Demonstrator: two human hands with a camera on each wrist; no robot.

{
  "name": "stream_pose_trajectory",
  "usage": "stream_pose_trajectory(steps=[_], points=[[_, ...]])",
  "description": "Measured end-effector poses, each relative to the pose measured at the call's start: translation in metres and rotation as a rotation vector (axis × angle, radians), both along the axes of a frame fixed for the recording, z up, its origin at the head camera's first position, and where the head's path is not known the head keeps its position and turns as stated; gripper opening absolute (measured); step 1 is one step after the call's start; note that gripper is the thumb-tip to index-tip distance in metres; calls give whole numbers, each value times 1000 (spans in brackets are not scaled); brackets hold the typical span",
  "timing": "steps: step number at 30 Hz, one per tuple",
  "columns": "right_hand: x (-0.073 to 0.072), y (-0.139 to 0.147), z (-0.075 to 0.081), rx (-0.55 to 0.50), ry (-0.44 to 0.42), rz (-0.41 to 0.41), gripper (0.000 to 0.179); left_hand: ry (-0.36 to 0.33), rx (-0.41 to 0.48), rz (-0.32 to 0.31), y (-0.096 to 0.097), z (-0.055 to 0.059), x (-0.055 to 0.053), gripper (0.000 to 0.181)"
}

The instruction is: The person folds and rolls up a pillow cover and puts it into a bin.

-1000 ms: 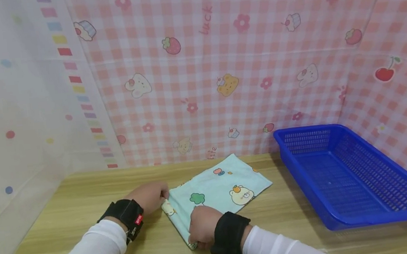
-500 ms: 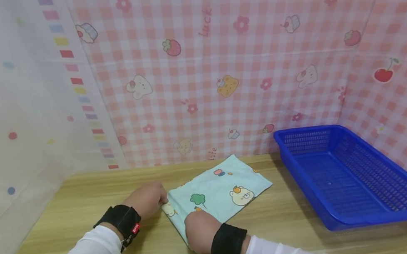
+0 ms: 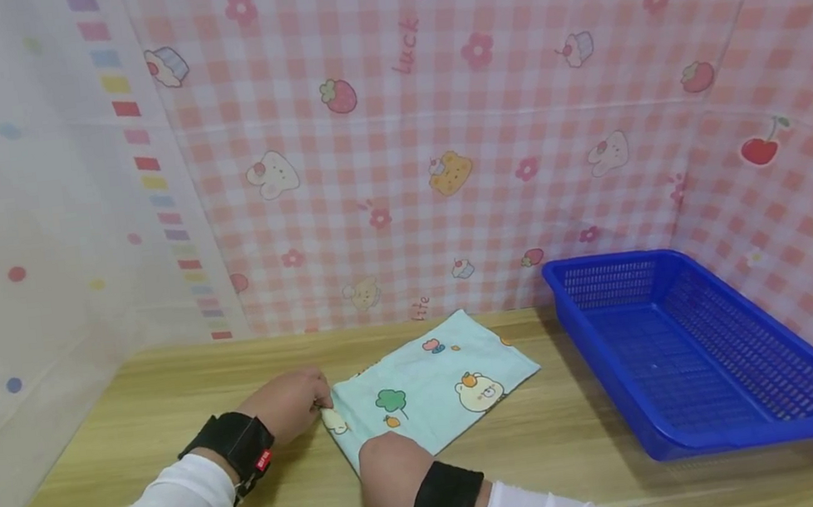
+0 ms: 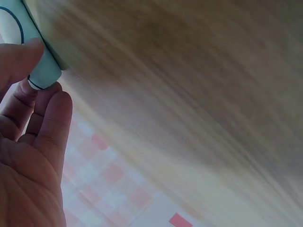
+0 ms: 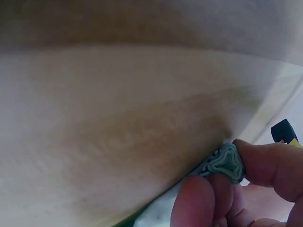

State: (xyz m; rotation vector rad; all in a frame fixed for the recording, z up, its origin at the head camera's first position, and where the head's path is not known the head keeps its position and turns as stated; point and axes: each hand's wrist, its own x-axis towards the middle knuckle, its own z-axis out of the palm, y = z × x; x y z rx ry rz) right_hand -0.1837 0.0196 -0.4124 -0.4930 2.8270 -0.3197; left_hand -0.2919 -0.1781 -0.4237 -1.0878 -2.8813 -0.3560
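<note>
A light blue cloth (image 3: pixel 432 384) printed with cartoon bears, fruit and a green tree lies flat on the wooden table, its left edge rolled over. At the far end of that roll, my left hand (image 3: pixel 290 402) pinches the corner. The left wrist view has the thumb on top of the rolled end (image 4: pixel 47 71) and the fingertips (image 4: pixel 59 101) below it. My right hand (image 3: pixel 394 476) covers the near end of the roll. Up close in the right wrist view, thumb and fingers (image 5: pixel 191 201) hold the coiled layers (image 5: pixel 228 163) of the cloth.
A blue plastic basket (image 3: pixel 617 380) with perforated sides stands on the right of the table (image 3: pixel 543 464). Pink checked sheeting (image 3: pixel 393 138) hangs behind and on the right, and a pale dotted sheet (image 3: pixel 17 206) hangs on the left. Both wrists wear black straps (image 3: pixel 236 444).
My right hand has slid slightly toward me and left, baring a printed orange fruit on the cloth. My left hand has shifted slightly left, still holding its corner. The basket has stayed put.
</note>
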Motion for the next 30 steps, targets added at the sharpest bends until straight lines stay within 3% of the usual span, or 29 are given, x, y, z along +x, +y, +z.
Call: stream_pose_trajectory(steps=[6, 12, 16, 23, 26, 30], points=[[-4, 7, 3, -36, -67, 22, 20, -39, -4, 5, 0, 5, 4, 20], [-10, 15, 4, -118, -134, -20, 24, -56, -14, 30, 3, 6, 5, 16], [-16, 22, 3, -188, -208, -53, 29, -89, -29, 86, 6, 6, 3, 16], [-21, 32, 5, -337, -359, -177, 22, -151, -10, 180, 16, 8, 3, 14], [-21, 32, 5, -306, -325, -147, 25, -145, 34, 175, 17, 8, 5, 20], [-18, 25, 6, -201, -172, -31, 24, -107, 56, 131, 18, 8, 5, 25]])
